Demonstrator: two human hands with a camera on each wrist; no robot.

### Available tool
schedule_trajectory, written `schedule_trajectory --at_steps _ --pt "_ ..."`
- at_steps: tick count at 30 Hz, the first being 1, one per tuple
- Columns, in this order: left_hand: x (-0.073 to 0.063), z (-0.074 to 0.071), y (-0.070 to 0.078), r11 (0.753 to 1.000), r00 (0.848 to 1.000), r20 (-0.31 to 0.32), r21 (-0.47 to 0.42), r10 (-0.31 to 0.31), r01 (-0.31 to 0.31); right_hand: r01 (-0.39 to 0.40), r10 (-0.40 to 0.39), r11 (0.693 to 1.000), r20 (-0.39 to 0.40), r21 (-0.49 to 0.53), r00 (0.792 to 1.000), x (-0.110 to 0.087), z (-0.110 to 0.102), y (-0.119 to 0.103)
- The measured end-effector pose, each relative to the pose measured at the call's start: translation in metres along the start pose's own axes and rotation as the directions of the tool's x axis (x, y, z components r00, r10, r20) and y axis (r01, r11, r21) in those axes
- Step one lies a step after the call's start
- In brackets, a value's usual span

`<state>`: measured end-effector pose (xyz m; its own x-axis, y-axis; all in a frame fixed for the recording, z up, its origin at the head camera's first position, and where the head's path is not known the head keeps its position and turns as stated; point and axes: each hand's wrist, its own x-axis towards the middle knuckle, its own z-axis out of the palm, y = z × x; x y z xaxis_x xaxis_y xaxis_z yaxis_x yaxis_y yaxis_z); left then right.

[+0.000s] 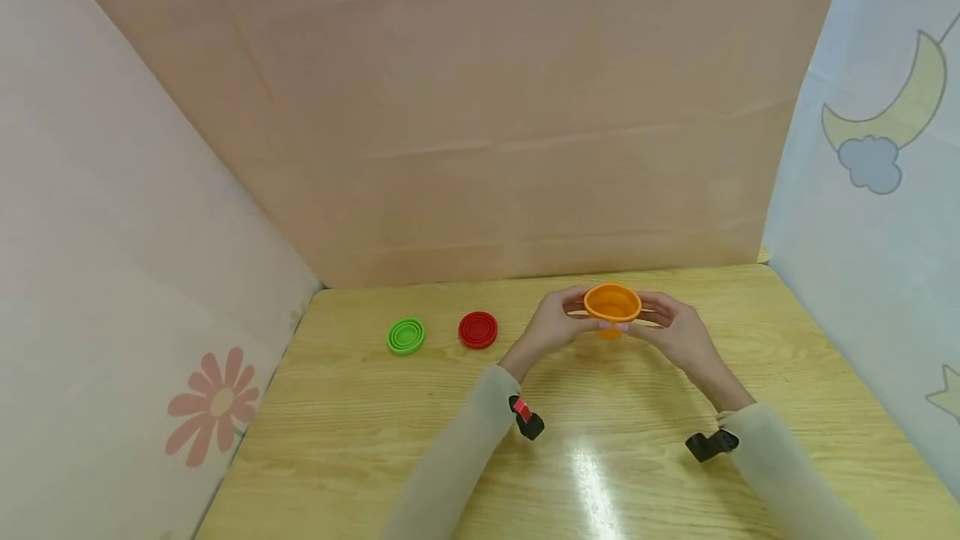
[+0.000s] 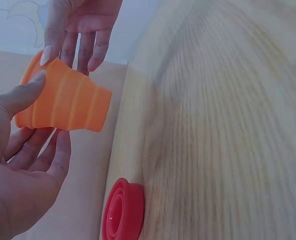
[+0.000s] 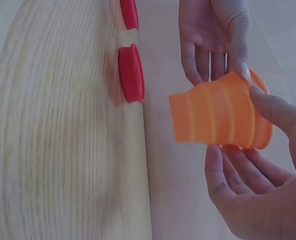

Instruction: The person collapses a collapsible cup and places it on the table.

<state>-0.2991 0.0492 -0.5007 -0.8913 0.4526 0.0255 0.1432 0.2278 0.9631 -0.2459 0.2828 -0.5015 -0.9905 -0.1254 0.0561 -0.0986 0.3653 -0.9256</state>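
An orange collapsible cup (image 1: 612, 303), drawn out to its full ringed height, is held up off the table between both hands. My left hand (image 1: 558, 322) grips its left side, the thumb near the rim and the fingers behind. From the other side my right hand (image 1: 678, 332) holds it the same way, the two thumbs close together at the front. In the left wrist view the cup (image 2: 68, 97) shows its stepped wall narrowing to the base. A flattened red collapsible cup (image 1: 477, 330) lies on the table to the left of the hands, with a flattened green one (image 1: 406, 336) farther left.
The wooden table (image 1: 360, 440) meets a tan back panel (image 1: 480, 148) just behind the cups. Pale printed panels stand at the left (image 1: 135, 273) and right (image 1: 862, 248). Black wrist mounts (image 1: 530, 424) sit over both sleeves.
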Motion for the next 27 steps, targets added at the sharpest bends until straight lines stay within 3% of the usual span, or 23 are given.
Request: schedule_trajectory --at_steps 12,19,27 --pt "-0.057 -0.035 -0.004 0.999 1.0 0.017 -0.044 0.017 -0.016 0.088 -0.091 0.996 0.114 0.033 0.989 -0.011 0.038 -0.011" --pt "-0.097 -0.055 -0.013 0.999 1.0 0.027 -0.03 -0.011 0.011 0.149 -0.165 0.984 0.207 0.094 0.964 -0.021 0.071 -0.015" --pt "-0.135 -0.065 -0.029 0.997 0.999 0.034 -0.059 -0.037 0.039 0.164 -0.182 0.983 0.287 0.085 0.94 -0.034 0.092 -0.023"
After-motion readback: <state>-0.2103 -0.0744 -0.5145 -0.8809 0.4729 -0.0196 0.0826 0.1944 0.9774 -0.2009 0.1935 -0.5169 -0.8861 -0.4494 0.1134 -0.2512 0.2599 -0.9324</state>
